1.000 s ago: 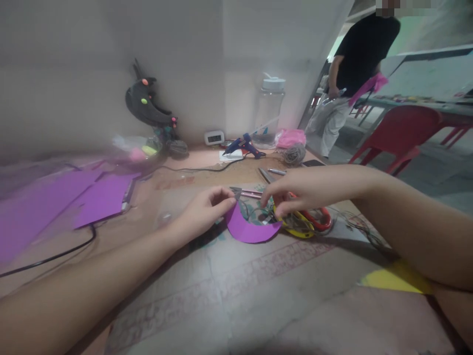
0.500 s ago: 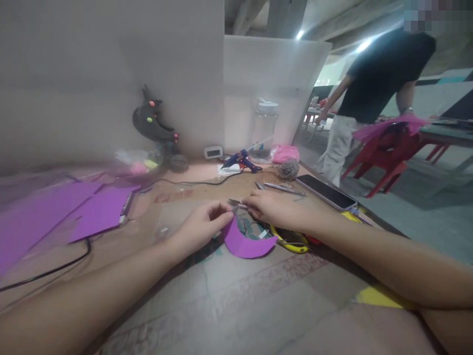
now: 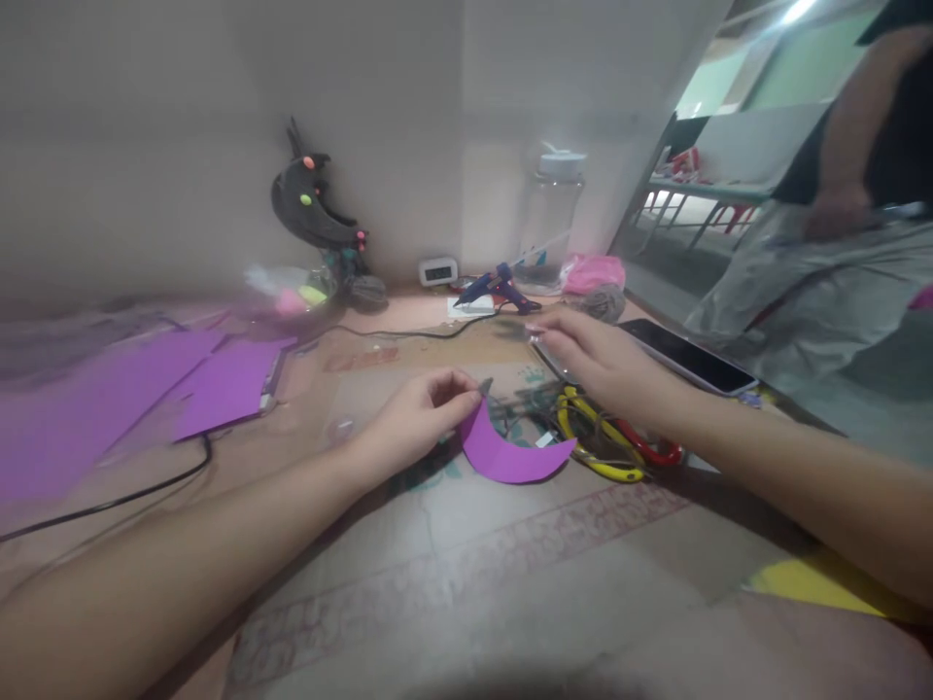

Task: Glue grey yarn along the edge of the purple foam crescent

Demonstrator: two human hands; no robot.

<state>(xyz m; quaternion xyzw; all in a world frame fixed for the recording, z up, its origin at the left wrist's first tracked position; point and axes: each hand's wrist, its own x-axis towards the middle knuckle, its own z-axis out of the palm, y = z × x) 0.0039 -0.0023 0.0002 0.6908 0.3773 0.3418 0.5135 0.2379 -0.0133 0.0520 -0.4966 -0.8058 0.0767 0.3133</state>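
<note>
A purple paper crescent (image 3: pixel 510 465) lies over the table with its upper left tip pinched between the thumb and fingers of my left hand (image 3: pixel 437 406). A small grey piece (image 3: pixel 486 387) shows at that tip, too small to name. My right hand (image 3: pixel 602 365) is apart from the paper, farther back and to the right, with thumb and fingers closed together. What they hold, if anything, I cannot make out. Beneath that hand are yellow-handled scissors (image 3: pixel 604 467) and a red handle (image 3: pixel 660 452). A thin dark stick-like thing (image 3: pixel 550 360) shows by its fingertips.
A blue glue gun (image 3: pixel 492 285) rests at the back near a clear bottle (image 3: pixel 550 219). A phone (image 3: pixel 689 355) lies right. Purple paper sheets (image 3: pixel 123 399) and a black cable (image 3: pixel 146 496) are left. A dark decorated crescent (image 3: pixel 310 204) stands behind. A person (image 3: pixel 846 194) is at right.
My right hand has moved away from the crescent's tip, back and to the right. My left hand keeps its pinch. The view has shifted, and the person appears closer at the right.
</note>
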